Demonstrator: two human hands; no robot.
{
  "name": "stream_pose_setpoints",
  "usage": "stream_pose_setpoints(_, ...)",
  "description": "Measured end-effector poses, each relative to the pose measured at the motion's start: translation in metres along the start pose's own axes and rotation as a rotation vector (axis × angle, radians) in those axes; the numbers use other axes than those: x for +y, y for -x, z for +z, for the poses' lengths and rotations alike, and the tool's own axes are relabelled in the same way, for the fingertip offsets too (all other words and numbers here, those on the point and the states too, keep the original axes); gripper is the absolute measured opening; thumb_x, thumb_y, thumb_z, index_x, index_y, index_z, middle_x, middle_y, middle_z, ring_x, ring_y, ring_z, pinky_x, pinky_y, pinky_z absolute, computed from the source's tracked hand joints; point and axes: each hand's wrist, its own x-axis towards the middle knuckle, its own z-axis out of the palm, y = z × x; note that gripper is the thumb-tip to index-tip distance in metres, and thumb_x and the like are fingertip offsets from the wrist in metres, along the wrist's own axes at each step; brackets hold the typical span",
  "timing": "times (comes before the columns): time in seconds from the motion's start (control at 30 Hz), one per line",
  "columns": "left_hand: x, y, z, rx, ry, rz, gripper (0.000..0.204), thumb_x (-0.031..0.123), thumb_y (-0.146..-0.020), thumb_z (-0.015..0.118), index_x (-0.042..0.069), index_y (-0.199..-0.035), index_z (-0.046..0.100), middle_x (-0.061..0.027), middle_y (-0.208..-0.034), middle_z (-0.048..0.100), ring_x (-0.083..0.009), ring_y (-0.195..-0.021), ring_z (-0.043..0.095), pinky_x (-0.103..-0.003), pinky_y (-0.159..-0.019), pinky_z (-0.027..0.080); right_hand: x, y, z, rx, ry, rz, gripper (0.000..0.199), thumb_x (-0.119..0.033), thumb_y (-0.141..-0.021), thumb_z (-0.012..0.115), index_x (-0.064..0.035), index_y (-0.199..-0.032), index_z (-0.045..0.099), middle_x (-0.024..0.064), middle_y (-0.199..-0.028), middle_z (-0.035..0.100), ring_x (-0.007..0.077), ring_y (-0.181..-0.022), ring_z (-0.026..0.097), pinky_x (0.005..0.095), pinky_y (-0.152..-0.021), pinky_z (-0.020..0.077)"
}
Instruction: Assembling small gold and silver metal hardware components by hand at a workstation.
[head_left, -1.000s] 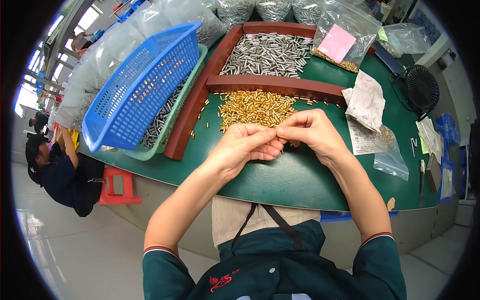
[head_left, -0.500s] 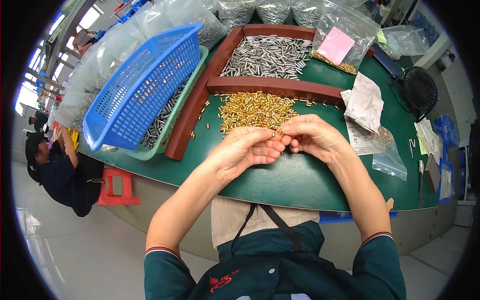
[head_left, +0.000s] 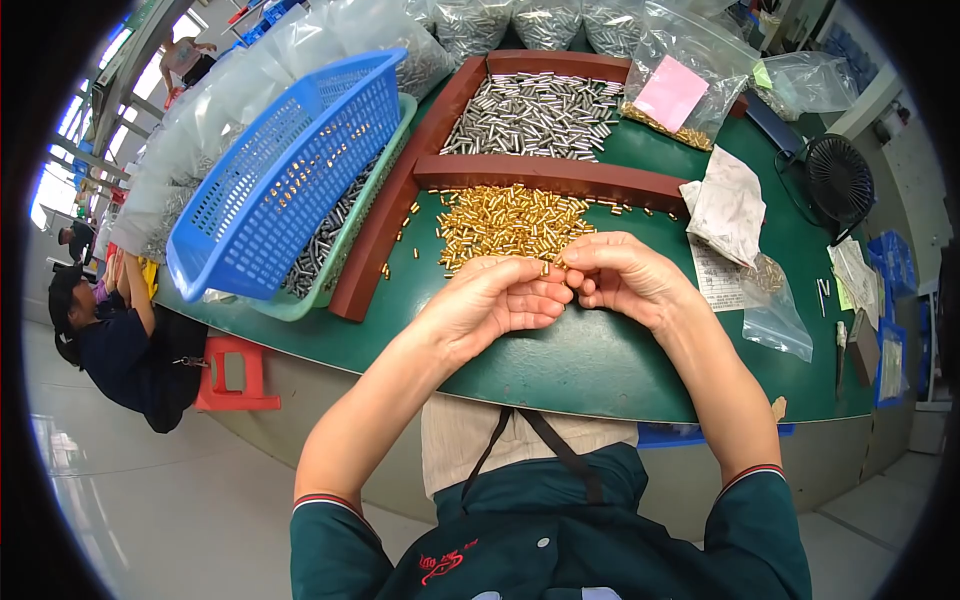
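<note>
My left hand (head_left: 510, 295) and my right hand (head_left: 622, 275) meet just in front of a heap of small gold-coloured metal cylinders (head_left: 512, 222). Between the left thumb and fingers is a small gold-coloured cylinder (head_left: 545, 268). The right thumb and forefinger pinch close beside it, on what looks like another gold-coloured piece, mostly hidden by the fingertips. Both hands are closed, with the lower fingers curled. Behind the heap runs a dark red divider (head_left: 560, 177), and beyond it lies a pile of silver metal pins (head_left: 535, 115).
A blue basket (head_left: 285, 165) leans in a green basket (head_left: 300, 308) holding dark pins, at left. To the right are a crumpled cloth (head_left: 730, 205), a plastic bag (head_left: 778, 325) and a black fan (head_left: 840, 178). A co-worker (head_left: 120, 345) sits far left by a red stool (head_left: 235, 375).
My hands stay almost in place, with only slight finger movement at the pinch. In the background at upper left, another person now stands more upright.
</note>
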Motion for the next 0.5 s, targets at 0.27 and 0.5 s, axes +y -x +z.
stream_pose_setpoints(0.27, -0.002, 0.001, 0.001, 0.013, -0.031, 0.013, 0.027, 0.017, -0.093, 0.051, -0.006, -0.104, 0.061, -0.0210, -0.098, 0.067, -0.0241, -0.086, 0.068, -0.034, -0.080, 0.056, -0.004, 0.010, 0.015, 0.087, 0.482, -0.274, 0.011, -0.012, -0.078, 0.073, -0.0023, -0.083, 0.072, 0.0000, -0.076, 0.066, 0.0048, -0.066, 0.054, 0.0211, -0.059, 0.0410)
stream_pose_setpoints(0.5, -0.002, 0.002, 0.003, 0.045, 0.004, -0.043, 0.029, 0.018, -0.095, 0.045, -0.006, -0.107, 0.057, -0.0212, -0.097, 0.067, -0.0241, -0.084, 0.068, -0.033, -0.078, 0.056, -0.001, 0.012, 0.026, 0.191, 0.850, -0.408, 0.014, -0.011, -0.080, 0.072, 0.0019, -0.085, 0.072, 0.0025, -0.079, 0.065, 0.0047, -0.071, 0.055, 0.0208, -0.064, 0.0435)
